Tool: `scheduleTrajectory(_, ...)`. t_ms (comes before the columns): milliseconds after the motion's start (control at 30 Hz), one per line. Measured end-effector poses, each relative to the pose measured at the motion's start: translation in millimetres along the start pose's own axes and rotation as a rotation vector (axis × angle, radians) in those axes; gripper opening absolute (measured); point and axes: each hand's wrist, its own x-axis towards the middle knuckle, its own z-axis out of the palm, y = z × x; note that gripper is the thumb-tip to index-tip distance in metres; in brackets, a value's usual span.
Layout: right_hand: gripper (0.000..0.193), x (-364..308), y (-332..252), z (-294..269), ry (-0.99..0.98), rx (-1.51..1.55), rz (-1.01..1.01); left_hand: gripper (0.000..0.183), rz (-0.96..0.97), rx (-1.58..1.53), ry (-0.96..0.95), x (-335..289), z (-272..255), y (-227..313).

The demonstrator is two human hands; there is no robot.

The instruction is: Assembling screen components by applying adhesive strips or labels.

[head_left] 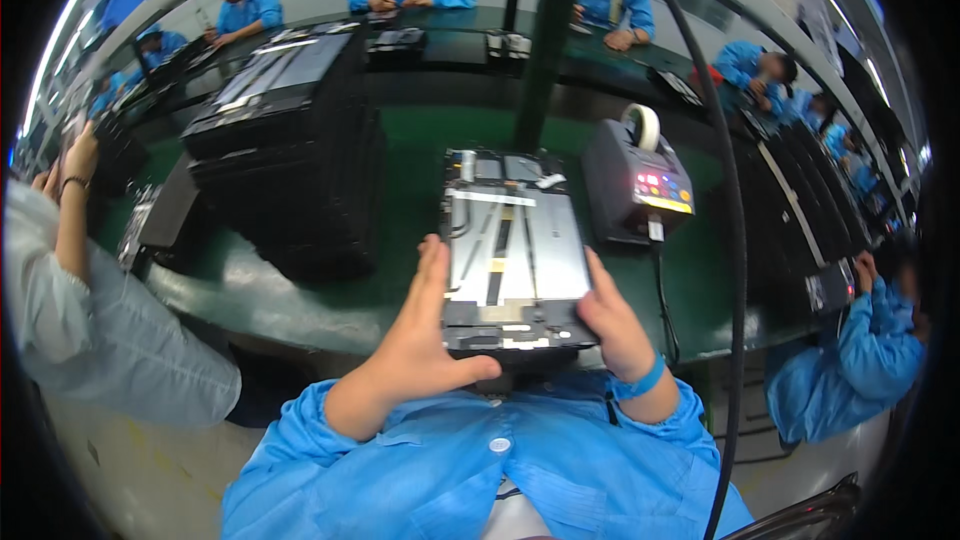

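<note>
An opened tablet (540, 255), its silver battery panels and black strips showing, lies face up in front of me, lengthwise away from my body. A pale strip runs across it near the far end, and dark edges show beneath its near end. My left hand (420, 330) is against its left side, fingers straight along the edge and thumb stretched toward the near corner. On the opposite side my right hand (620, 325) presses its thumb on the near right corner; its other fingers are partly hidden. Between them, both hands hold the tablet by its sides.
To the left rises a tall stack of black trays (285, 180) topped with opened devices. A grey tape dispenser (635, 180) stands at the right, near a hanging black cable (735, 240). Black trays (795, 210) lie farther right. A green post (548, 50) stands behind; co-workers sit around.
</note>
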Motion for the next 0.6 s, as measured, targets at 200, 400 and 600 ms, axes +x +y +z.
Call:
scheduleTrajectory(200, 0.071, 9, -99, 31, -0.004, 0.187, -0.311, 0.113, 0.228, 0.067, 0.090, 23, -75, 67)
scheduleTrajectory(400, 0.053, 119, -169, 79, -0.247, 0.173, -0.515, 0.115, 0.241, 0.133, 0.373, 59, -210, 71)
scheduleTrajectory(600, 0.090, 206, -173, 143, -0.159, -0.051, -0.355, 0.106, 0.031, 0.029, 0.310, 74, -289, 2)
